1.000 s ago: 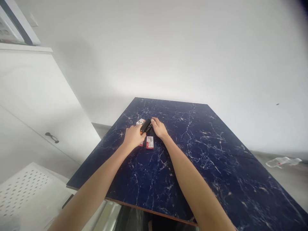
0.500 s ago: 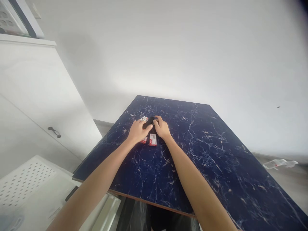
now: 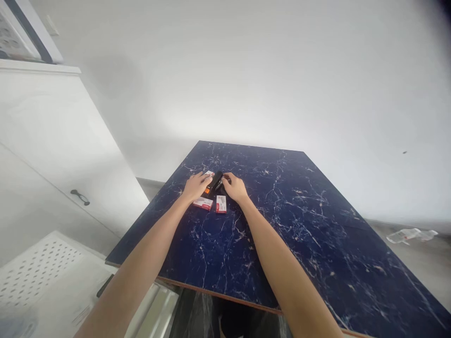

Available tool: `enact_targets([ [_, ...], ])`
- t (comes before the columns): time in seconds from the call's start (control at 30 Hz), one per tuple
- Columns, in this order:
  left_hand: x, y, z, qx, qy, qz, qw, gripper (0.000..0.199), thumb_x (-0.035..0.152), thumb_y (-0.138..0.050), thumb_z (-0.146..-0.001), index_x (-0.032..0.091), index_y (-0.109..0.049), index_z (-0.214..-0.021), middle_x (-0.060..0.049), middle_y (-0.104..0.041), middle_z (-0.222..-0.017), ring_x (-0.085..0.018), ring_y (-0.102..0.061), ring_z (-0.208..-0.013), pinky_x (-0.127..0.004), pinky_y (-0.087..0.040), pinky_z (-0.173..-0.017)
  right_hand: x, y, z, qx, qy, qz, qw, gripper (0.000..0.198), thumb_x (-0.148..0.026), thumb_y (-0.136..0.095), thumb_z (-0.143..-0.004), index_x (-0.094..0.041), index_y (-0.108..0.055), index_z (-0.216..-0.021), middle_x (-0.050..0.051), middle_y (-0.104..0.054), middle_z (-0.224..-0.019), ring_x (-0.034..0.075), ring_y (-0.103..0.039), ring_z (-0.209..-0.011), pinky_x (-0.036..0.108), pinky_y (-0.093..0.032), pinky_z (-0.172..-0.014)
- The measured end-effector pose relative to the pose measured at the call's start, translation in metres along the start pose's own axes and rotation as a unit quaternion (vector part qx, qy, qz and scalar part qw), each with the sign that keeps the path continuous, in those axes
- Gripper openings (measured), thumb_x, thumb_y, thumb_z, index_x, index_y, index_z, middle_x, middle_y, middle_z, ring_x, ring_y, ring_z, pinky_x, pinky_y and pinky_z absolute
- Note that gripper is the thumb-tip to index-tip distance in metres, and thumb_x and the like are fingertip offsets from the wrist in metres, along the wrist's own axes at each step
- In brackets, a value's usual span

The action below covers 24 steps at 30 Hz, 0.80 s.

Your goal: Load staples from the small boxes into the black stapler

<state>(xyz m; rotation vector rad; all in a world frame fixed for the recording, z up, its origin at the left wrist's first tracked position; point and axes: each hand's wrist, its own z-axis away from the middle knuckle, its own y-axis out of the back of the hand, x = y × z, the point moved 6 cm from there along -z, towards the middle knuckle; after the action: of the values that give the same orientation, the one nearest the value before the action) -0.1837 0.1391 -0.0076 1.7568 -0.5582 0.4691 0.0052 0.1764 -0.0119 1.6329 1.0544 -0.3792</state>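
Note:
My left hand [image 3: 196, 186] lies on the left of a small group of things, fingers stretched forward to a white box [image 3: 209, 173] and thumb by a long black object [image 3: 214, 181] with an orange near end. My right hand [image 3: 234, 186] is curled, with its thumb and fingers closed on a small dark object with a shiny metal part [image 3: 219, 185], just right of the black one; its kind is unclear. Closer to me, two small red-and-white boxes lie flat: one box [image 3: 203, 203] under the left wrist and an upright-set box [image 3: 221, 204] beside it.
Everything rests on a dark blue marbled table [image 3: 282, 225] against a white wall. A white cabinet [image 3: 70, 141] stands on the left, with a perforated white item [image 3: 38, 267] below it. A clear plastic bottle [image 3: 405, 235] lies beyond the table's right edge.
My left hand has shifted left and toward me, uncovering the orange end and more of the near left box. My right hand stays close to the dark object. The view has tilted slightly.

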Motion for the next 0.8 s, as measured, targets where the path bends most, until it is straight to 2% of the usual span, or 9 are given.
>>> enact_targets([
  [0.07, 0.001, 0.000, -0.002, -0.022, -0.015, 0.004, 1.000, 0.055, 0.057, -0.043, -0.096, 0.027, -0.063, -0.137, -0.007, -0.052, -0.151, -0.035, -0.041, -0.142, -0.051, -0.024, -0.118, -0.002, -0.002, 0.001, -0.017, 0.016, -0.001, 1.000, 0.029, -0.030, -0.051, -0.095, -0.027, -0.065, -0.119, 0.002, -0.074, -0.117, 0.021, -0.069, -0.106, 0.033, -0.050, -0.095],
  [0.13, 0.007, -0.001, -0.001, -0.061, -0.057, 0.031, 0.996, 0.059, 0.059, -0.051, -0.092, 0.025, -0.060, -0.140, -0.008, -0.052, -0.151, -0.035, -0.045, -0.139, -0.048, -0.030, -0.116, -0.004, -0.003, 0.002, -0.026, 0.038, 0.003, 0.999, 0.033, -0.026, -0.053, -0.091, -0.026, -0.063, -0.123, 0.003, -0.073, -0.117, 0.022, -0.069, -0.105, 0.034, -0.051, -0.095],
  [0.23, 0.018, 0.001, 0.004, -0.100, -0.119, 0.053, 0.986, 0.067, 0.058, -0.064, -0.083, 0.023, -0.058, -0.141, -0.010, -0.055, -0.147, -0.035, -0.053, -0.132, -0.045, -0.040, -0.110, -0.006, -0.005, 0.002, -0.034, 0.067, 0.010, 0.997, 0.048, -0.023, -0.060, -0.083, -0.024, -0.058, -0.130, 0.005, -0.072, -0.118, 0.023, -0.069, -0.104, 0.038, -0.052, -0.097],
  [0.33, 0.028, 0.005, 0.008, -0.101, -0.160, 0.043, 0.981, 0.058, 0.047, -0.066, -0.083, 0.022, -0.063, -0.135, -0.009, -0.059, -0.143, -0.035, -0.056, -0.128, -0.046, -0.043, -0.108, -0.008, -0.005, 0.001, -0.020, 0.089, 0.007, 0.996, 0.064, -0.018, -0.062, -0.075, -0.021, -0.052, -0.138, 0.009, -0.067, -0.126, 0.027, -0.063, -0.117, 0.043, -0.048, -0.105],
  [0.4, 0.033, 0.005, 0.010, -0.106, -0.170, 0.044, 0.979, 0.049, 0.038, -0.064, -0.083, 0.021, -0.067, -0.129, -0.009, -0.059, -0.142, -0.034, -0.055, -0.128, -0.046, -0.042, -0.109, -0.010, -0.002, 0.001, 0.008, 0.109, -0.003, 0.994, 0.072, -0.014, -0.062, -0.070, -0.019, -0.049, -0.141, 0.013, -0.055, -0.142, 0.029, -0.053, -0.132, 0.045, -0.044, -0.110],
  [0.47, 0.037, 0.002, 0.012, -0.117, -0.171, 0.055, 0.977, 0.045, 0.031, -0.062, -0.082, 0.022, -0.069, -0.125, -0.008, -0.058, -0.144, -0.034, -0.053, -0.131, -0.046, -0.040, -0.110, -0.010, -0.001, 0.002, 0.000, 0.119, -0.026, 0.992, 0.078, -0.011, -0.060, -0.066, -0.020, -0.047, -0.142, 0.013, -0.048, -0.149, 0.029, -0.048, -0.137, 0.045, -0.043, -0.111],
  [0.6, 0.041, -0.001, 0.017, -0.138, -0.164, 0.076, 0.974, 0.042, 0.027, -0.060, -0.082, 0.023, -0.071, -0.123, -0.007, -0.047, -0.154, -0.034, -0.048, -0.137, -0.048, -0.038, -0.113, -0.004, -0.002, 0.008, -0.074, 0.085, -0.077, 0.991, 0.070, -0.011, -0.059, -0.067, -0.026, -0.053, -0.135, 0.005, -0.065, -0.130, 0.025, -0.063, -0.116, 0.043, -0.049, -0.104],
  [0.7, 0.049, -0.006, 0.025, -0.140, -0.176, 0.074, 0.972, 0.042, 0.033, -0.061, -0.086, 0.025, -0.070, -0.126, -0.007, -0.039, -0.159, -0.035, -0.042, -0.141, -0.050, -0.037, -0.114, 0.001, 0.012, 0.017, -0.057, 0.084, -0.073, 0.992, 0.056, -0.013, -0.061, -0.065, -0.023, -0.063, -0.120, 0.006, -0.066, -0.122, 0.025, -0.064, -0.110, 0.042, -0.049, -0.102],
  [0.8, 0.067, -0.017, 0.038, -0.131, -0.190, 0.086, 0.969, 0.048, 0.045, -0.062, -0.089, 0.026, -0.065, -0.133, -0.009, -0.038, -0.158, -0.035, -0.037, -0.144, -0.051, -0.034, -0.116, 0.006, 0.034, 0.035, -0.050, 0.108, -0.061, 0.991, 0.051, -0.015, -0.060, -0.066, -0.022, -0.064, -0.117, 0.007, -0.064, -0.119, 0.025, -0.063, -0.109, 0.042, -0.049, -0.099],
])
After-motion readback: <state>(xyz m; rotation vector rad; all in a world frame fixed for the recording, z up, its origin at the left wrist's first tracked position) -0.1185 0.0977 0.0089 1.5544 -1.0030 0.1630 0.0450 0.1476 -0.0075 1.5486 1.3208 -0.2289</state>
